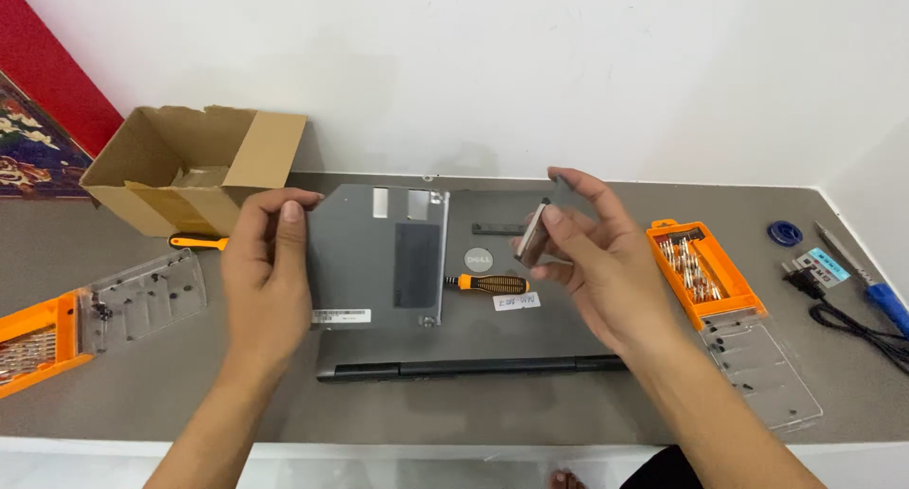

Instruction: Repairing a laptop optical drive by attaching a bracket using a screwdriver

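Observation:
My left hand (268, 266) grips the left edge of a flat grey metal drive tray (379, 257) and holds it above a closed dark grey laptop (492, 342) on the table. My right hand (587, 257) holds a small thin grey bezel piece (531, 233) pinched between thumb and fingers, just to the right of the tray. A small screwdriver with an orange and black handle (488, 284) lies on the laptop lid between my hands, beside a small white label (517, 302).
An open cardboard box (194, 167) stands at back left, an orange-handled tool (197, 242) beside it. Orange bit cases with clear lids lie at far left (43, 342) and at right (705, 271). A blue round item (784, 232), black cable (852, 323) and blue-handled tool (876, 285) sit far right.

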